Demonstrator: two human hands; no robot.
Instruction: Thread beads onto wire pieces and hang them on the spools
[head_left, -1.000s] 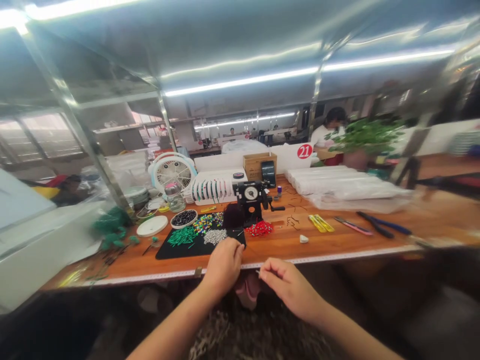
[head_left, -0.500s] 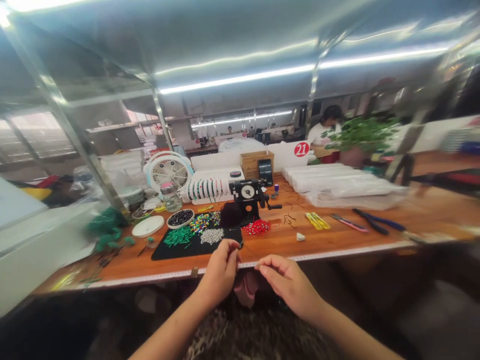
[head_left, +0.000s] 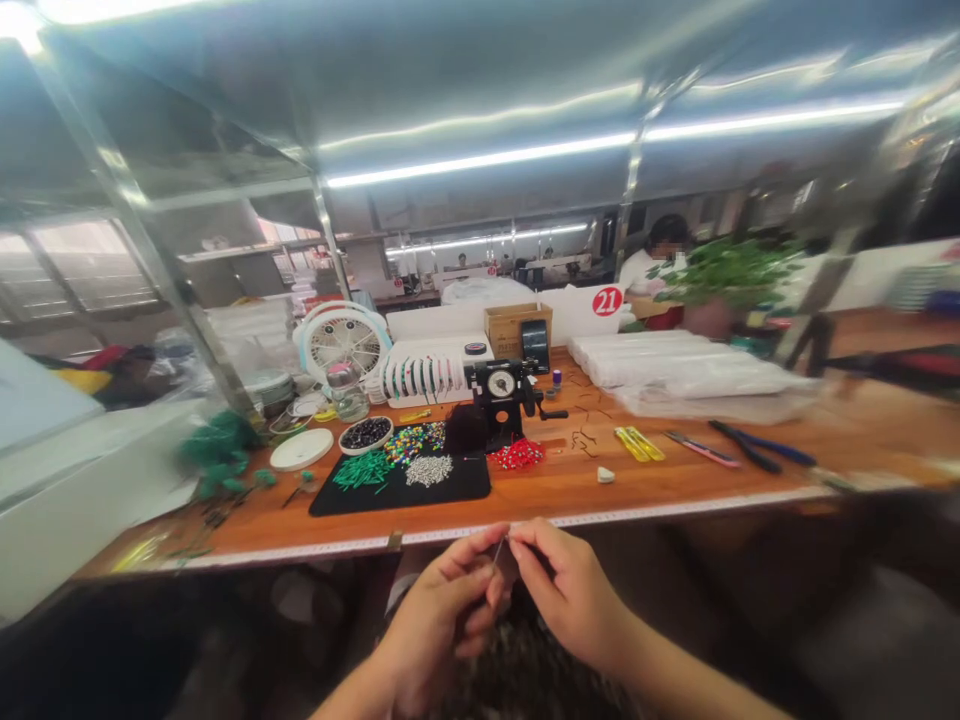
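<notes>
Dish point(head_left: 360, 452) holds black beads point(head_left: 365, 434); both hands point(head_left: 450, 605) point(head_left: 566, 590), close together, pinch a thin strand point(head_left: 498, 553) near the table point(head_left: 540, 495).

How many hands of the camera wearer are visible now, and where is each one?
2. The left hand is below the near edge of the table, with a thin strand at its fingertips; the right hand is beside it.
</notes>
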